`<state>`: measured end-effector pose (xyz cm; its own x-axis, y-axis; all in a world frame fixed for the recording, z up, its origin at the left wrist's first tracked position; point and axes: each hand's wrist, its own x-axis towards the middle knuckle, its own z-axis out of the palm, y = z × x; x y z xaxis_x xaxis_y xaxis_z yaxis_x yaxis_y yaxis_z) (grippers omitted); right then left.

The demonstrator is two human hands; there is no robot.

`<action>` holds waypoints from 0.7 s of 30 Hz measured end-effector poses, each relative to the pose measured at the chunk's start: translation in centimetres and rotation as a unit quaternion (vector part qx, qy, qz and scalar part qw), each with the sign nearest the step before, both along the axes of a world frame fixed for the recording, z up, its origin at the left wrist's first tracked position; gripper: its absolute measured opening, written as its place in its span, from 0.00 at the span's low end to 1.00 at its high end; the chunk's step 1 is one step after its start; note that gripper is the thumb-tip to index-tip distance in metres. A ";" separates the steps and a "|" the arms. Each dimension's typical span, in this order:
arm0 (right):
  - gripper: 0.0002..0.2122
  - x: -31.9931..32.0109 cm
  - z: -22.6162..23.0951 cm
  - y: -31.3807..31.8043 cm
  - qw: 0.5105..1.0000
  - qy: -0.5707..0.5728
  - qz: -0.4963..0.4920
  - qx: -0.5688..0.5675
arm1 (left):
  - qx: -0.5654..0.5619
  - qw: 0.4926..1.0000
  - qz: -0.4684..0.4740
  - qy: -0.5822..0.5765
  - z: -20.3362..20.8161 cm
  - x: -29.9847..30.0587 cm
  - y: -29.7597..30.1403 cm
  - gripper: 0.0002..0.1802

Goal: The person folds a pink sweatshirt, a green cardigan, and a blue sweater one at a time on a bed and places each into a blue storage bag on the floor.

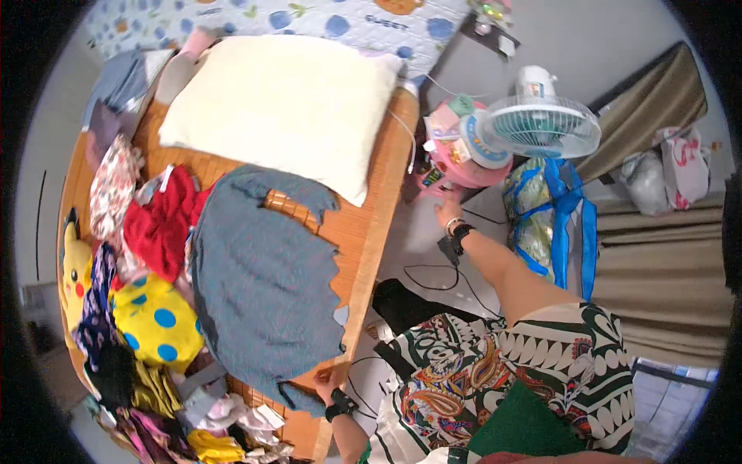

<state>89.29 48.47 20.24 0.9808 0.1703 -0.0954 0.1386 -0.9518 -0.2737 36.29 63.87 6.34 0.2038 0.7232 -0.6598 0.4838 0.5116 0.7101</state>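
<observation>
My left hand [328,381] rests at the near edge of the bamboo-mat bed [363,232] and pinches the lower hem of a grey-blue garment [263,278] spread flat on it. A black band sits on that wrist. My right hand [448,210] reaches out over the floor to the pink stool [456,166] beside the bed, fingers touching its lower edge; it holds nothing that I can see. A black band and a bracelet are on that wrist.
A large cream pillow [286,104] lies at the head of the bed. Clothes are piled along the left: a red garment [158,224], a yellow blue-dotted one [154,321], a yellow plush toy [75,271]. A white fan [541,124], a blue-handled bag [553,216] and black cables [433,278] sit at right.
</observation>
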 end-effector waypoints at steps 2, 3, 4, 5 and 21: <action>0.26 3.1 -1.9 1.1 0.994 -0.106 -0.008 0.009 | 0.012 1.000 0.008 0.013 -4.4 -5.8 2.8 0.25; 0.28 7.1 -2.1 -2.5 0.983 -0.179 -0.012 -0.034 | -0.006 1.000 -0.004 -0.002 -6.1 -3.8 3.1 0.25; 0.26 9.2 -2.8 -5.4 0.978 -0.197 -0.023 -0.060 | 0.043 0.952 -0.282 0.113 -4.1 -1.9 3.0 0.20; 0.24 10.9 -3.1 -7.3 0.974 -0.211 -0.032 -0.077 | 0.064 0.929 -0.336 0.141 -2.5 -0.7 3.3 0.20; 0.16 20.1 5.1 -5.1 0.937 0.030 0.040 -0.347 | -0.049 0.968 -0.188 0.159 1.6 1.2 5.9 0.19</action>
